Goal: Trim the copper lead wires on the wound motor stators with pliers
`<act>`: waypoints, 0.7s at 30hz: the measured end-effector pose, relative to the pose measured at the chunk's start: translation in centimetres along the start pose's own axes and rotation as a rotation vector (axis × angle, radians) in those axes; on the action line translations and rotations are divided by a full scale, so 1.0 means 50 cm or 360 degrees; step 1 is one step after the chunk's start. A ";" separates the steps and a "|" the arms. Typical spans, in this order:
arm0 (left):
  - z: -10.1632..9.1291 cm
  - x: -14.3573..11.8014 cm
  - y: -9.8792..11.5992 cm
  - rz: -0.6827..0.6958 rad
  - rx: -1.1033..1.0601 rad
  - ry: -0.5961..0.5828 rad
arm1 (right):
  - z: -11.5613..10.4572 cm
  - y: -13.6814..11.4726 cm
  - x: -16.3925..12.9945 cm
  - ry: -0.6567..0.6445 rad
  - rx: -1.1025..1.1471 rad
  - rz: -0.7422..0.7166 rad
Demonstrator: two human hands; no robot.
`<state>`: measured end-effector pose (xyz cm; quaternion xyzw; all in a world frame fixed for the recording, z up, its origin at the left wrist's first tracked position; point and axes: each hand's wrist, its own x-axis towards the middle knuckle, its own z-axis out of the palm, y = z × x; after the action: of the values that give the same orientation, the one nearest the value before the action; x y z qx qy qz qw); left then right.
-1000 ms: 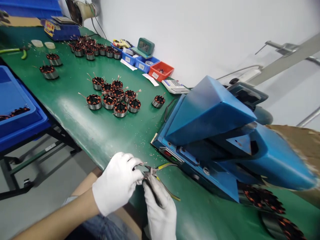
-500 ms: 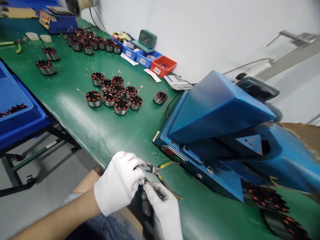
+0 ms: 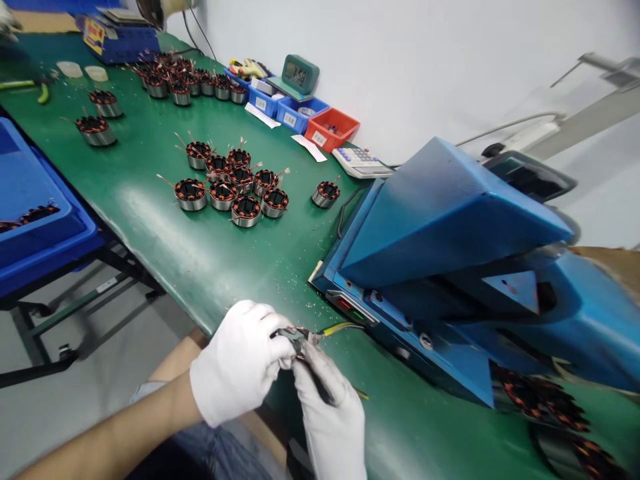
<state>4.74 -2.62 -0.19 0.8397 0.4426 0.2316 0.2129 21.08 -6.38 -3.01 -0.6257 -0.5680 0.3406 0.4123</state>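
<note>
My left hand (image 3: 245, 363), in a white glove, is closed with its fingertips around a small dark metallic piece, mostly hidden, that I cannot make out. Against those fingertips, my right hand (image 3: 333, 407), also gloved and grey with dirt at the fingers, is bent closed; what it grips is hidden. Yellow-handled pliers (image 3: 341, 328) lie on the green table just behind the right hand, which covers their middle. Farther off stands a group of copper-wound stators (image 3: 245, 212) with loose wire ends, and a single stator (image 3: 326, 194) sits to their right.
A large blue machine (image 3: 440, 220) takes up the right side, with more stators (image 3: 545, 397) beside it. Blue bins and a red bin (image 3: 332, 129), a calculator (image 3: 361, 162) and a clock (image 3: 300, 73) line the wall. A blue crate (image 3: 30, 200) stands left; another person's gloved hand (image 3: 7, 21) shows far left.
My right hand has moved up and in toward the left fingertips, now covering the pliers' middle. My left hand stays nearly in place. The view has shifted slightly.
</note>
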 end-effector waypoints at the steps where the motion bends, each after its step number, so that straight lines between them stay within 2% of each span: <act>1: 0.000 0.000 0.000 0.0000 -0.0001 -0.0010 | 0.003 -0.006 0.001 -0.0002 0.0048 0.0143; 6: -0.003 0.000 0.003 -0.0008 0.0088 -0.0010 | 0.023 -0.002 -0.023 0.0145 0.0218 0.0736; 8: -0.003 0.000 0.004 -0.0009 0.0121 -0.0003 | 0.028 0.002 -0.036 0.0141 0.0393 0.0929; 10: -0.002 -0.001 0.005 -0.0015 0.0126 -0.0013 | 0.028 0.001 -0.043 0.0084 0.0606 0.1027; 13: 0.001 0.000 0.005 -0.0009 0.0098 0.0062 | 0.021 -0.003 -0.039 0.0133 0.0707 0.1018; 16: 0.002 0.001 0.005 0.0022 0.0085 0.0134 | 0.017 0.006 -0.028 0.0292 0.0579 0.0951; 21: 0.007 -0.001 0.007 -0.0003 0.0140 0.0111 | 0.032 0.012 -0.016 0.0298 0.0353 0.0824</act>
<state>5.16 -2.89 -0.27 0.8393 0.4602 0.2410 0.1604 19.79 -7.00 -4.25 -0.7295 -0.3084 0.4352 0.4282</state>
